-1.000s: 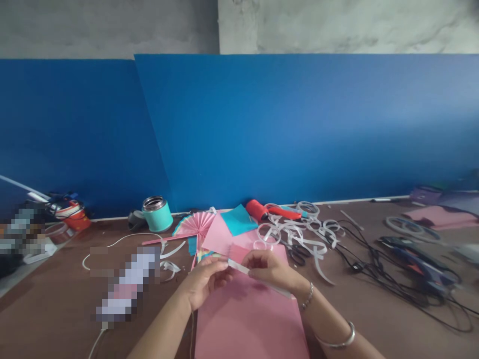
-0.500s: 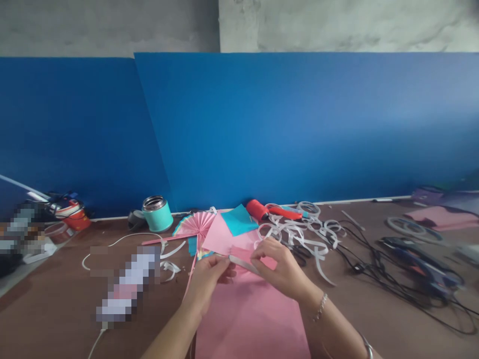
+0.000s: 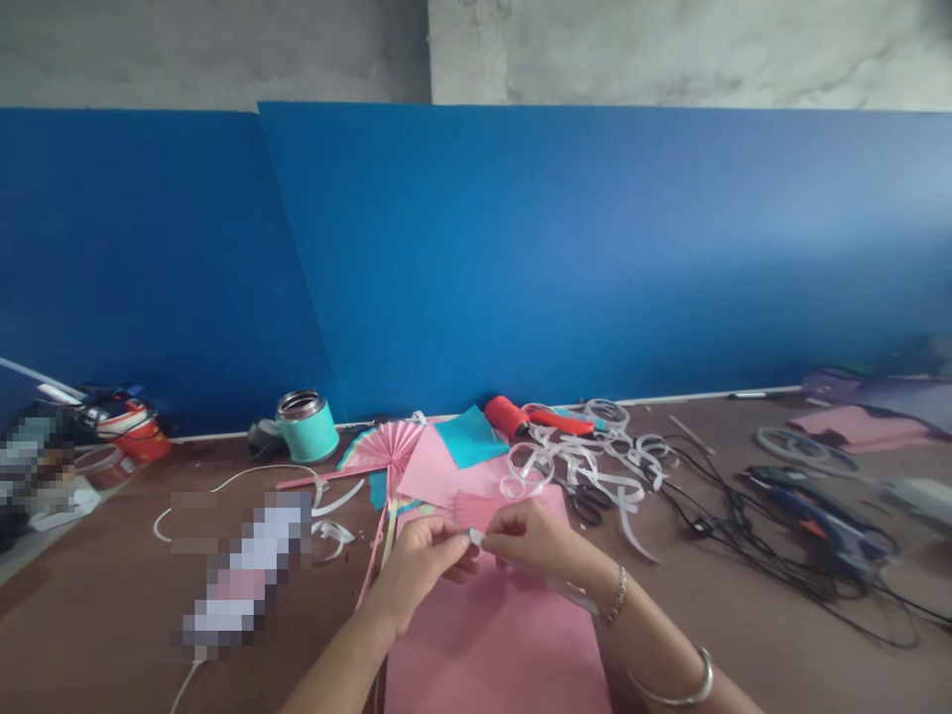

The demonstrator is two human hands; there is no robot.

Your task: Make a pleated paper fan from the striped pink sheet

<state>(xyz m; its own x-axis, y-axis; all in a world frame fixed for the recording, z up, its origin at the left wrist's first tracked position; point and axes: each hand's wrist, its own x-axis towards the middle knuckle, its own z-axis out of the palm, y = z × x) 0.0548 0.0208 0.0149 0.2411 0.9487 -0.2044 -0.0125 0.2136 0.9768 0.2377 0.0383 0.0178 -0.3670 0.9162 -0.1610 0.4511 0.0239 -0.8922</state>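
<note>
Both hands meet over a large pink sheet (image 3: 495, 645) on the table. My left hand (image 3: 427, 560) pinches the end of a narrow white strip (image 3: 475, 536) between thumb and forefinger. Close against it, my right hand (image 3: 525, 535) is also closed in a pinch on the strip. A length of white strip shows below my right wrist, partly hidden by it. Just behind the fingers lies a small pleated pink paper (image 3: 476, 508), partly covered. Beyond are a flat pink paper (image 3: 431, 471), a blue paper (image 3: 471, 436) and a pink folded fan (image 3: 387, 448).
Curled white strips (image 3: 606, 466) lie behind to the right, beside a red thread spool (image 3: 507, 416) and black scissors (image 3: 585, 504). Black cables (image 3: 733, 516) run across the right side. A turquoise flask (image 3: 307, 428) stands at the back left, behind a blurred-out object (image 3: 249, 570).
My hands have come together, shortening the span of white strip between them. A length of strip now shows under my right wrist. The view has shifted slightly.
</note>
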